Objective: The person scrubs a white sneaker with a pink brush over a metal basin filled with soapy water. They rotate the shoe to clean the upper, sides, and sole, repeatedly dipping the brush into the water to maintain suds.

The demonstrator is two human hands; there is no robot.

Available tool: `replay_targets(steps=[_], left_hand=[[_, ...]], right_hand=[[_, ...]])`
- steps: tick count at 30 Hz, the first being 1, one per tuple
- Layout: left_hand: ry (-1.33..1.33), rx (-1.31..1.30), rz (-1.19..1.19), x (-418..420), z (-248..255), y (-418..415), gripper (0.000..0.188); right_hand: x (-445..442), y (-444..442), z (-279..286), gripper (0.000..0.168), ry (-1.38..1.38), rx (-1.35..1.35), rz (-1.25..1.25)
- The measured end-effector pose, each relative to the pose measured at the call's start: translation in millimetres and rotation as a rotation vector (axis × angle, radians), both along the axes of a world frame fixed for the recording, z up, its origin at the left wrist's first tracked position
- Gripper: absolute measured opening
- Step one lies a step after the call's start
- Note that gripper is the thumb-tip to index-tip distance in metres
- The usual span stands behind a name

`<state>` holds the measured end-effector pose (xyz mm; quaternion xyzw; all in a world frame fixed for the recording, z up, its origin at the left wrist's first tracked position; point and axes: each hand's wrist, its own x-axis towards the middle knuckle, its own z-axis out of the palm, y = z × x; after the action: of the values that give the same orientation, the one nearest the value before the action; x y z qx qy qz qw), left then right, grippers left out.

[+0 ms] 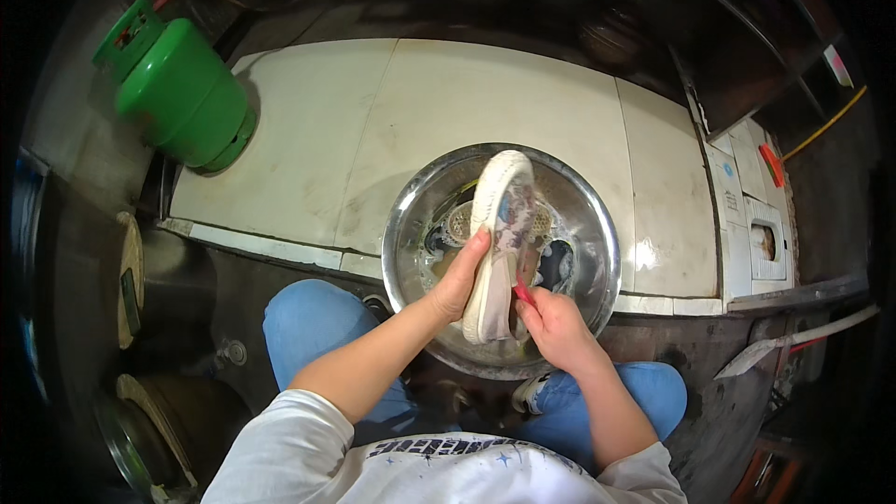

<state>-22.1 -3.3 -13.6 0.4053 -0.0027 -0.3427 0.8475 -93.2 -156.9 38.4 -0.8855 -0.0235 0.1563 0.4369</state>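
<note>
My left hand grips the side of a pale canvas-type shoe with a patterned upper and a thick off-white sole. The shoe is held toe-up, tilted over a round stainless-steel basin. In my right hand is a red handle, close against the shoe's opening. The far end of that handle is hidden by the shoe. Sudsy water lies in the basin, around partly covered things with a perforated beige surface; I cannot tell what they are.
The basin stands at the front edge of a low pale-tiled platform. A green gas cylinder is at the back left. Round containers with brown tops stand to the left. A pale-handled tool and an orange object lie right.
</note>
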Motion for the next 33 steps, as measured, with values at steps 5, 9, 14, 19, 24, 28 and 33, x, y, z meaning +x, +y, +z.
replay_targets(steps=[5,9,14,19,24,28,33], left_hand=[[0.103,-0.043,0.018,4.6,-2.5,-1.9,0.082],[0.105,0.028,0.138,9.5,-4.1,0.2,0.083],[0.142,-0.078,0.169,14.5,-0.3,5.7,0.082],[0.114,-0.011,0.218,16.7,3.2,2.6,0.088],[0.174,-0.107,0.189,15.7,1.7,2.6,0.088],[0.2,-0.044,0.189,17.4,-8.2,5.6,0.085],[0.216,-0.009,0.159,12.1,2.5,-1.3,0.079]], right_hand=[[-5.2,0.4,-0.9,0.033,-0.113,0.13,-0.107],[-12.4,-11.1,25.3,0.04,-0.019,-0.021,-0.068],[-19.0,-24.2,39.3,0.035,-0.03,-0.134,0.002],[-15.7,-29.6,28.4,0.032,0.08,0.133,0.062],[-13.4,-27.7,36.0,0.043,-0.037,0.195,-0.023],[-14.9,-35.1,51.9,0.037,0.045,0.055,0.08],[-12.0,-19.8,44.4,0.023,-0.048,0.014,-0.12]])
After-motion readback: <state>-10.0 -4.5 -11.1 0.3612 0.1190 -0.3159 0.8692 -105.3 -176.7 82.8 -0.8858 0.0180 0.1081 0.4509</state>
